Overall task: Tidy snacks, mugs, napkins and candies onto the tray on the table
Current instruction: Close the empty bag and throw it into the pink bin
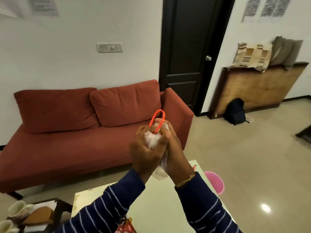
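We see a clear plastic bag held up in the air above the table, pinched between both hands. Its neck sits in the fingers; its lower part hangs below the palms, down toward the wrists. Contents are pale and blurred, we cannot tell what they are.

An orange band loops up out of the bag neck, above the fingertips. Right hand is clenched around the bag, its thumb and upper fingers at the band's right side. Left hand grasps the bag from the left, fingers curled onto the plastic just below the band. The two hands touch each other around the bag. Whether either hand actually grips the band is hard to tell.

Both arms wear dark blue striped sleeves. A thin bracelet sits on the right wrist.

Below the hands and left, at the frame corner, a dark tray holds pale mugs, white napkins and a brown object. Under the left sleeve, a red snack packet peeks out at the bottom edge. Right of the right wrist, a pink stool stands beside the table.

Beyond the fingers, a red sofa, a dark door, a black backpack on the floor.
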{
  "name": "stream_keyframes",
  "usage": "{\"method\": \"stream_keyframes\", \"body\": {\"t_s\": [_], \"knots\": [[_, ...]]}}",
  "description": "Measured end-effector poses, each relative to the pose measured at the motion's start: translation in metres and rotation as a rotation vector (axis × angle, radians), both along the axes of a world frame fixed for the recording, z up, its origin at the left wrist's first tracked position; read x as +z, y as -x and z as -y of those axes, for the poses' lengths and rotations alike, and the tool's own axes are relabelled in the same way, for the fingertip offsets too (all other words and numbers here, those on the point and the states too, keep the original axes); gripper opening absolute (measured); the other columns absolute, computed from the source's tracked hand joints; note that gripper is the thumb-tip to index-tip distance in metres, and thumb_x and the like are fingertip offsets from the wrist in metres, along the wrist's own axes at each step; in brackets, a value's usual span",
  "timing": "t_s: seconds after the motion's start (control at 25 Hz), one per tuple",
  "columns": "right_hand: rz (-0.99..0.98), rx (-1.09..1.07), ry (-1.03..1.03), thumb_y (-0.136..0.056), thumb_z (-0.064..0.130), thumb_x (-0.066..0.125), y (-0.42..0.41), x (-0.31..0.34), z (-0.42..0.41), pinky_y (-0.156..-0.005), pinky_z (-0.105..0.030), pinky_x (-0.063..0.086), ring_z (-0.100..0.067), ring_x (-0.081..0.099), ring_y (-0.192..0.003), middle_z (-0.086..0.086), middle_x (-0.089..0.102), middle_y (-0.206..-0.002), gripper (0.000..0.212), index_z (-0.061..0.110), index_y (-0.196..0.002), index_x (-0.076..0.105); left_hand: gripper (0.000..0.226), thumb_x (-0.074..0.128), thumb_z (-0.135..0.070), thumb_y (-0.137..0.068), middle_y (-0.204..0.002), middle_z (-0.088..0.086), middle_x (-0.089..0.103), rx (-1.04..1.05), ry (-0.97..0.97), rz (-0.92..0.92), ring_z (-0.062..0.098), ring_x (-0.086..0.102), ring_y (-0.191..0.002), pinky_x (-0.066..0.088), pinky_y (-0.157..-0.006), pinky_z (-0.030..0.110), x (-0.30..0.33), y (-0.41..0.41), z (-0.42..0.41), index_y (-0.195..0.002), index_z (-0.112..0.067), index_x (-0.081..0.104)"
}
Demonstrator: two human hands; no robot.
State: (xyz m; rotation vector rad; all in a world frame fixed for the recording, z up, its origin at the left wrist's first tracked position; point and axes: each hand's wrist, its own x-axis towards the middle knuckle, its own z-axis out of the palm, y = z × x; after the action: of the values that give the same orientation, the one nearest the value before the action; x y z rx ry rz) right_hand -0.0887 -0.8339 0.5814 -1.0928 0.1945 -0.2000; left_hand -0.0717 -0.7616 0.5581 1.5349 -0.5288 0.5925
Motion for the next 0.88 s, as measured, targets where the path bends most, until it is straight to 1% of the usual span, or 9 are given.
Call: {"method": "stream_keyframes", "body": {"t_s": [0.12, 0.24, 0.36, 0.44, 0.52, 0.6, 0.68, 0.8, 0.88], "knots": [[0.052, 0.051, 0.258, -0.099, 0.038, 0.051, 0.030, -0.016, 0.046, -0.073, -0.013, 0.056, -0.004, 0.069, -0.100, 0.022, 0.072, -0.103, 0.025, 0.035, -0.123, 0.059, 0.030, 0.072, -0.052, -0.076, -0.058, -0.009, 0.063, 0.061, 0.250, -0.301, 0.006, 0.060, -0.051, 0.049, -0.048, 0.026, 0.007, -0.002, 0.050, -0.062, -0.028, 0.061], [0.143, 0.262, 0.726, -0.097, 0.060, 0.043, 0.072, -0.049, 0.110, -0.113, -0.017, 0.027, 0.009, 0.018, -0.147, 0.037, 0.014, -0.158, 0.067, 0.055, -0.152, 0.005, 0.032, 0.073, -0.051, -0.074, -0.073, -0.009, 0.062, 0.026, 0.301, -0.533, 0.005, 0.063, -0.060, 0.054, -0.052, 0.028, 0.006, -0.009, 0.104, -0.085, -0.024, 0.059], [0.102, 0.054, 1.253, -0.100, 0.056, 0.040, 0.099, -0.071, 0.198, -0.120, -0.025, 0.005, 0.003, -0.014, -0.149, 0.024, -0.020, -0.162, 0.075, 0.045, -0.153, -0.011, 0.037, 0.072, -0.047, -0.079, -0.080, -0.002, 0.066, -0.308, 0.227, -0.886, 0.021, 0.068, -0.080, 0.057, -0.073, 0.039, -0.017, 0.004, 0.180, -0.091, -0.014, 0.061], [0.067, 0.025, 1.255, -0.101, 0.042, 0.049, 0.108, -0.077, 0.252, -0.118, -0.020, 0.002, 0.002, -0.018, -0.148, 0.013, -0.027, -0.162, 0.078, 0.034, -0.156, -0.005, 0.034, 0.066, -0.042, -0.087, -0.095, 0.011, 0.071, -0.521, 0.144, -1.098, 0.032, 0.070, -0.098, 0.055, -0.091, 0.047, -0.028, 0.024, 0.227, -0.096, -0.009, 0.069], [0.064, 0.078, 1.107, -0.099, 0.030, 0.059, 0.115, -0.084, 0.286, -0.118, -0.016, 0.012, 0.004, -0.010, -0.150, 0.009, -0.018, -0.165, 0.081, 0.027, -0.159, 0.004, 0.038, 0.060, -0.050, -0.091, -0.092, 0.010, 0.073, -0.575, -0.080, -1.089, 0.027, 0.071, -0.091, 0.057, -0.080, 0.041, -0.037, 0.033, 0.254, -0.092, -0.015, 0.074], [0.076, 0.006, 0.979, -0.092, 0.025, 0.069, 0.122, -0.096, 0.307, -0.110, -0.013, 0.034, 0.002, 0.024, -0.147, 0.007, 0.016, -0.165, 0.080, 0.029, -0.157, 0.022, 0.048, 0.054, -0.062, -0.088, -0.087, 0.006, 0.075, -0.619, -0.200, -1.046, 0.023, 0.072, -0.087, 0.056, -0.075, 0.037, -0.043, 0.034, 0.277, -0.080, -0.020, 0.076], [0.030, -0.153, 0.887, -0.082, 0.026, 0.078, 0.125, -0.106, 0.321, -0.085, -0.009, 0.047, 0.004, 0.056, -0.116, 0.017, 0.058, -0.134, 0.070, 0.040, -0.142, 0.046, 0.062, 0.050, -0.075, -0.077, -0.092, 0.002, 0.076, -0.610, -0.292, -1.020, 0.023, 0.072, -0.092, 0.057, -0.079, 0.039, -0.051, 0.030, 0.291, -0.087, -0.019, 0.074], [-0.144, -0.336, 0.938, -0.081, 0.025, 0.077, 0.119, -0.119, 0.331, -0.067, -0.007, 0.036, 0.006, 0.050, -0.088, 0.020, 0.064, -0.083, 0.042, 0.045, -0.117, 0.067, 0.066, 0.060, -0.081, -0.067, -0.066, -0.011, 0.066, -0.388, -0.164, -1.064, 0.014, 0.066, -0.074, 0.053, -0.065, 0.031, -0.071, 0.023, 0.312, -0.082, -0.017, 0.066], [-0.144, -0.381, 0.936, -0.088, 0.018, 0.070, 0.117, -0.126, 0.331, -0.067, -0.007, 0.037, 0.003, 0.051, -0.087, 0.021, 0.062, -0.083, 0.033, 0.034, -0.117, 0.072, 0.059, 0.061, -0.072, -0.066, -0.065, -0.006, 0.055, -0.308, 0.009, -1.054, 0.013, 0.060, -0.071, 0.050, -0.066, 0.032, -0.085, 0.021, 0.322, -0.085, -0.015, 0.063]]}}
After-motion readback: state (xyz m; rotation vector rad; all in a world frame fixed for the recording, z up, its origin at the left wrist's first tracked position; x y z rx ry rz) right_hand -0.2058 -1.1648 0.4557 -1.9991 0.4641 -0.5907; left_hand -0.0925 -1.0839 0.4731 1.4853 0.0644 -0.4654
